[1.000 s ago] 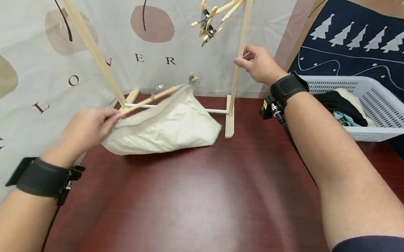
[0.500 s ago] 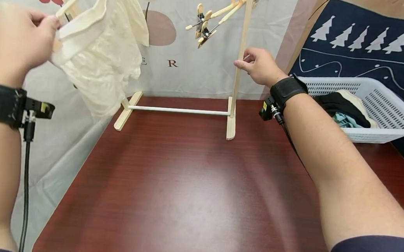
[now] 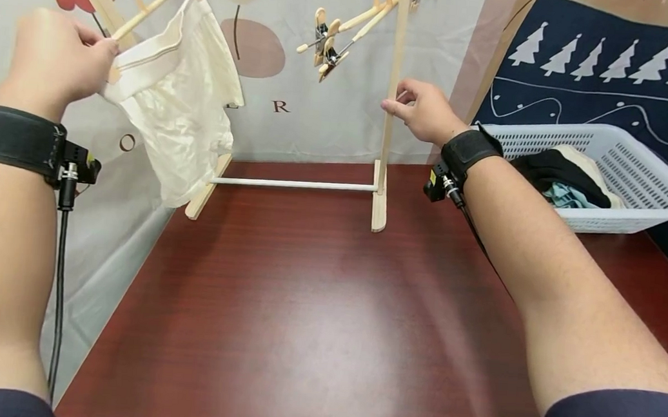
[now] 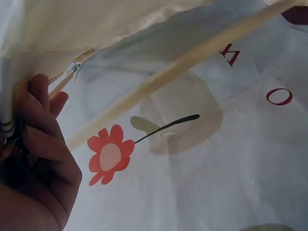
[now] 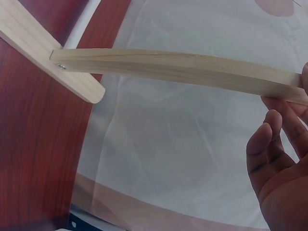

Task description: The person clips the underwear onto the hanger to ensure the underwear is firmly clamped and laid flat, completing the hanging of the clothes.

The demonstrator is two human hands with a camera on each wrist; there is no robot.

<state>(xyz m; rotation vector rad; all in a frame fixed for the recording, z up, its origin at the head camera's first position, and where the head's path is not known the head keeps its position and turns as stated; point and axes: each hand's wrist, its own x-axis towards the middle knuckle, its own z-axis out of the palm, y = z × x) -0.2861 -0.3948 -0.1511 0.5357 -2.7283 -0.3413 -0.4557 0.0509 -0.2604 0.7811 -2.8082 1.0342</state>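
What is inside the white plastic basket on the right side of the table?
The white basket holds a pile of clothes: a black garment on top, pale blue fabric and a cream piece beside it. Whatever lies beneath them is covered.

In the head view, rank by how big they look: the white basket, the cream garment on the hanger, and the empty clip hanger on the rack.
1. White basket, though partly cut off by the arm.
2. Cream garment, close behind the basket; nearness makes this unsure.
3. Empty clip hanger, clearly smallest.
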